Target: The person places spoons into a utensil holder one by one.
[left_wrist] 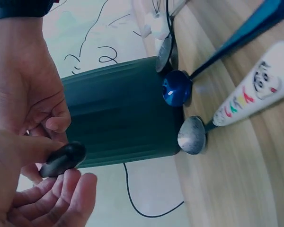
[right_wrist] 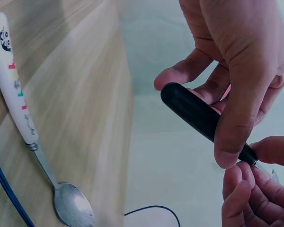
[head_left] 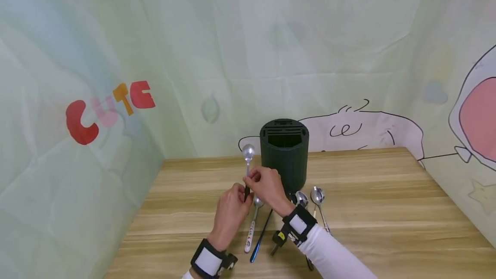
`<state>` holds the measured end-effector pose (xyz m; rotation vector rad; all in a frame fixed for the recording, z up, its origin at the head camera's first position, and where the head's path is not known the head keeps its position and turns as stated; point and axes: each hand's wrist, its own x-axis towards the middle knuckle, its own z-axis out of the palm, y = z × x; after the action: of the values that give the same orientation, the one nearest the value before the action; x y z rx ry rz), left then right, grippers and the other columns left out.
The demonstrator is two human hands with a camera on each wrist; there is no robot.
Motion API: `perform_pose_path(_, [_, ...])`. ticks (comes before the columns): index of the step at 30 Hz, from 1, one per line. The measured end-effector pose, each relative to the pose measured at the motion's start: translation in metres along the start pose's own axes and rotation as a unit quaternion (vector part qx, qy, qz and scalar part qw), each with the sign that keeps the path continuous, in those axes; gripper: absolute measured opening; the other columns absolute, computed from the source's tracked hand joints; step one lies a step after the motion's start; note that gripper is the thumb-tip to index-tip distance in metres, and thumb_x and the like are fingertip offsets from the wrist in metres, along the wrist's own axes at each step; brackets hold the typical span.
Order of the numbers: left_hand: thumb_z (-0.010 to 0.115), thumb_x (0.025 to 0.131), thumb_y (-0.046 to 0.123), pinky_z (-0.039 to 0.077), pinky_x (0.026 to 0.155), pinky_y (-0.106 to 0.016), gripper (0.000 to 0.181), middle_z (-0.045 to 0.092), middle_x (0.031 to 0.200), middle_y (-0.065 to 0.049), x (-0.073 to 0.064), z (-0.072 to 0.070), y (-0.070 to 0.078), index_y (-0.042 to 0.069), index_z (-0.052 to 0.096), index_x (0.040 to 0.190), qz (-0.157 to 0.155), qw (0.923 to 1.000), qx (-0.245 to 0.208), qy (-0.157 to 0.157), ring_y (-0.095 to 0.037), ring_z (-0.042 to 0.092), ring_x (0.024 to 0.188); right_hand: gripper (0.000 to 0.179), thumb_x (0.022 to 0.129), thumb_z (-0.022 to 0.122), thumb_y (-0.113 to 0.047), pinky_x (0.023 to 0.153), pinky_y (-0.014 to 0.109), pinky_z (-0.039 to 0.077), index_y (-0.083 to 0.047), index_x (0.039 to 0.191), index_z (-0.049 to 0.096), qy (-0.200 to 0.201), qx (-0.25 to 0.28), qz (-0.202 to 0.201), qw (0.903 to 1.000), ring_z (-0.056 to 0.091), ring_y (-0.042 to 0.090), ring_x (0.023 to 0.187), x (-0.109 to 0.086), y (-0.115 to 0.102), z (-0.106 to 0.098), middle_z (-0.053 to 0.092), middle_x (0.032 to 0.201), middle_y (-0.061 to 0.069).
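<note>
A spoon (head_left: 248, 153) with a metal bowl and a black handle (right_wrist: 191, 109) stands upright, bowl up, above the table in the head view. My left hand (head_left: 231, 210) grips the black handle between thumb and fingers. Just above it, my right hand (head_left: 268, 186) pinches the spoon near the top of the handle, where the metal begins. The left wrist view shows the rounded handle end poking out past my left thumb. Behind the hands stands a dark green cutlery holder (head_left: 284, 162) with a slotted top and a larger opening.
On the table (head_left: 186, 210) in front of the holder lie a spoon with a white cartoon-printed handle (head_left: 250, 231) and a blue spoon (left_wrist: 177, 88). To the right are several more metal spoons (head_left: 317, 196), partly hidden by my right forearm. A printed cloth backdrop (head_left: 217, 76) surrounds the table.
</note>
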<state>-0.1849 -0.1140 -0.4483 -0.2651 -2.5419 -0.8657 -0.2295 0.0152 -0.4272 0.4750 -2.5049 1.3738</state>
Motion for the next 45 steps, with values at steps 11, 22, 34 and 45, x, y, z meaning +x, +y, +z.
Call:
perform_pose_path(11, [0.072, 0.079, 0.016, 0.046, 0.049, -0.021, 0.019, 0.055, 0.068, 0.004, 0.006, 0.003, 0.014, 0.009, 0.057, 0.087, 0.035, 0.9979, -0.031, 0.046, -0.005, 0.05, 0.059, 0.008, 0.086, 0.065, -0.027, 0.056, 0.028, 0.05, -0.02, 0.088, 0.061, 0.032, 0.032, -0.045, 0.998, 0.053, 0.007, 0.066, -0.002, -0.004, -0.02, 0.06, 0.076, -0.01])
perform_pose_path(22, [0.067, 0.084, 0.016, 0.05, 0.053, -0.023, 0.012, 0.061, 0.078, 0.007, 0.007, 0.01, 0.024, 0.013, 0.06, 0.093, 0.064, 0.9842, -0.163, 0.023, -0.003, 0.056, 0.067, 0.02, 0.089, 0.062, -0.03, 0.077, 0.037, 0.05, -0.016, 0.102, 0.064, 0.011, 0.164, -0.038, 0.9857, 0.058, 0.013, 0.085, -0.008, -0.008, -0.048, 0.064, 0.094, -0.003])
perform_pose_path(34, [0.06, 0.089, 0.019, 0.055, 0.056, -0.03, 0.023, 0.063, 0.093, -0.005, 0.007, 0.016, 0.031, 0.007, 0.06, 0.109, 0.025, 0.9482, -0.304, -0.087, -0.013, 0.061, 0.077, 0.032, 0.091, 0.057, -0.033, 0.087, 0.035, 0.047, -0.012, 0.115, 0.061, -0.044, 0.328, 0.015, 0.9434, 0.055, 0.027, 0.098, -0.008, 0.013, -0.067, 0.061, 0.109, 0.017])
perform_pose_path(45, [0.055, 0.092, 0.007, 0.055, 0.065, -0.032, 0.026, 0.064, 0.092, -0.011, 0.013, 0.016, 0.034, -0.001, 0.057, 0.116, 0.044, 0.9325, -0.323, -0.155, -0.023, 0.062, 0.084, 0.028, 0.09, 0.061, -0.025, 0.089, 0.037, 0.046, -0.008, 0.111, 0.062, -0.021, 0.299, 0.011, 0.954, 0.056, 0.026, 0.096, -0.011, 0.017, -0.081, 0.062, 0.107, 0.01])
